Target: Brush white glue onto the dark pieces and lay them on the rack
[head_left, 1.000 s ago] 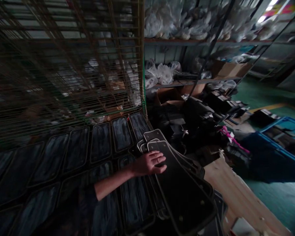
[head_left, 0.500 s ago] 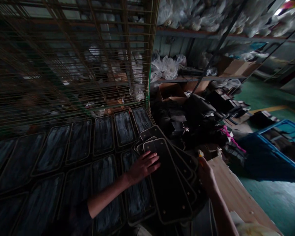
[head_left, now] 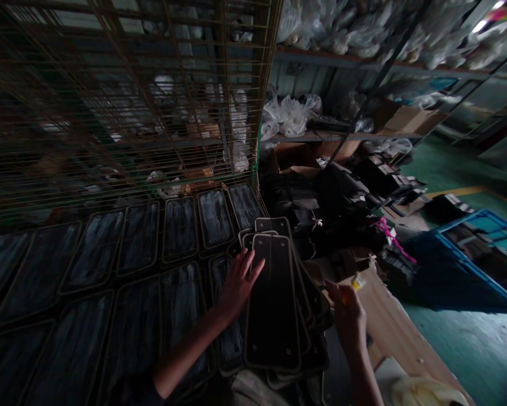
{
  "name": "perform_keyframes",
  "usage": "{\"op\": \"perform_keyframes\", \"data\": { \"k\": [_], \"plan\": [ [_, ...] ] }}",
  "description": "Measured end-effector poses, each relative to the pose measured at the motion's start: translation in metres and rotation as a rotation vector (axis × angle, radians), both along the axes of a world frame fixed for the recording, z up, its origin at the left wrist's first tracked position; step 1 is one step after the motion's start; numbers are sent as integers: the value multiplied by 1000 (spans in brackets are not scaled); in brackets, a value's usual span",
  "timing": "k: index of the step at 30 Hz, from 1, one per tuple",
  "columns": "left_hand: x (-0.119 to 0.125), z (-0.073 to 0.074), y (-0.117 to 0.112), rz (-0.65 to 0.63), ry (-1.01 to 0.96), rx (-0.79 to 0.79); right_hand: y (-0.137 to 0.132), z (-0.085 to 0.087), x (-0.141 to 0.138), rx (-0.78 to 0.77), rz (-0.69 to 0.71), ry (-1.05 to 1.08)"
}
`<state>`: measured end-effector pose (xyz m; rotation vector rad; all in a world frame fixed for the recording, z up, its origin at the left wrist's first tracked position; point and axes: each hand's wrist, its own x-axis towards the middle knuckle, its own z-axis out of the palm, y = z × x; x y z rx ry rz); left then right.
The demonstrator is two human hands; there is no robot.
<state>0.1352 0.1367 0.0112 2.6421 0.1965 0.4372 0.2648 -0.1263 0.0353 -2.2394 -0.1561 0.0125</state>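
My left hand (head_left: pixel 237 285) lies at the left edge of the top black panel (head_left: pixel 272 304), fingers spread and touching it. This panel is rectangular with rounded corners, a pale edge line and small metal studs near the corners. It tops a fanned stack of similar panels. To the right of the stack, my right hand (head_left: pixel 349 313) is closed around a small brush (head_left: pixel 357 281) with an orange handle and a yellowish-white tip. Left of the stack, rows of dark panels (head_left: pixel 180 228) lie face up, smeared with whitish streaks.
A wire mesh rack (head_left: pixel 219 101) rises behind the panels. Wooden board (head_left: pixel 399 316) lies at right, with a pale yellowish container (head_left: pixel 426 392) at its near end. Beyond stand a blue crate (head_left: pixel 439 270), dark bundles (head_left: pixel 289 194) and shelves of plastic bags (head_left: pixel 295 115).
The top panel and those under it have turned to lie straighter. My left hand has shifted left to the panel's edge. My right hand has moved lower, its brush now pointing right.
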Motion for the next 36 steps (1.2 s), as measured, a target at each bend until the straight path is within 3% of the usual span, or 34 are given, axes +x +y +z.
{"op": "perform_keyframes", "data": {
  "k": [3,7,10,12,16,20,23,28,36],
  "plan": [
    [-18,-11,-13,179,-44,-292,25,7,9,-158,157,19],
    [-35,-26,-31,447,-114,-838,39,-6,-1,-230,273,-2],
    [-34,-23,-44,646,-27,-1159,35,-19,-12,-218,269,8],
    [-30,-16,-52,691,34,-1274,35,-22,-22,-195,222,5],
    [-24,-1,-59,615,63,-1337,44,-18,-51,-120,143,-10],
    [-16,11,-54,624,73,-1305,51,-17,-72,-55,81,-35],
    [-6,15,-48,586,-33,-1319,50,-21,-69,-39,68,-78],
    [10,10,-46,515,-82,-1520,49,-29,-54,-37,-1,-71],
    [-5,33,-25,281,67,-1670,53,-17,-91,3,-58,-55]
  ]
}}
